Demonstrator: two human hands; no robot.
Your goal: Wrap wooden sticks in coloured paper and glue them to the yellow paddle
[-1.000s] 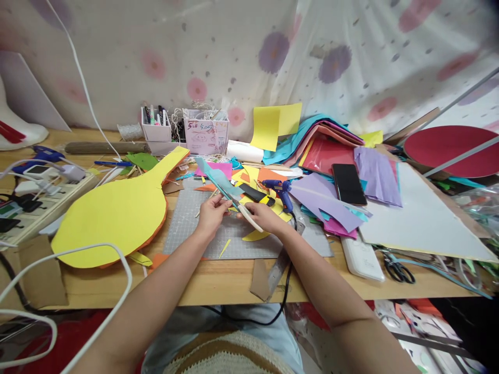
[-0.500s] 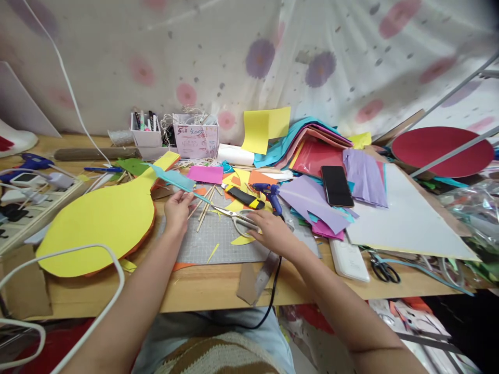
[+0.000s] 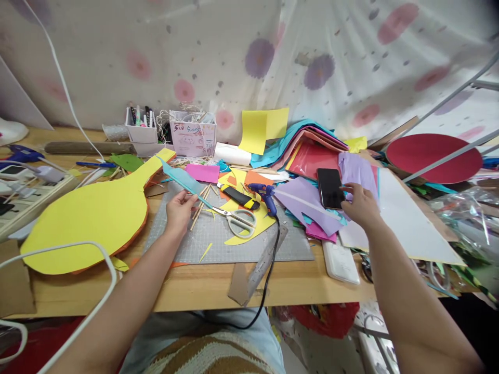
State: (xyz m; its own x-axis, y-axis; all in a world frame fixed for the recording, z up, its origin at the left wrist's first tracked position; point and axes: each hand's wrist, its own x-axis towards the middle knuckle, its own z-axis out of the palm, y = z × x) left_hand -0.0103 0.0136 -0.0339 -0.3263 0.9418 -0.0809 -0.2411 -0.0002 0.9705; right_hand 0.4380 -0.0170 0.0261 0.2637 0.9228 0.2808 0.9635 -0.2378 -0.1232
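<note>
Left hand (image 3: 177,209): clamped on blue paper strip (image 3: 182,179).
Right hand (image 3: 360,205): laid against phone (image 3: 329,188); grip cannot be told.
Scissors (image 3: 237,221): seen flat on cutting mat (image 3: 234,244).

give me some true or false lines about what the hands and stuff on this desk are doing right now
1. The left hand holds a light blue paper strip. True.
2. The right hand grips the scissors. False: the scissors lie unheld on the grey mat; the right hand touches the phone.
3. The phone's screen is lit. False: it is dark.
4. A blue glue gun lies close to the scissors. True.
5. The big yellow cutout lies right of the mat. False: it lies to its left.
</note>
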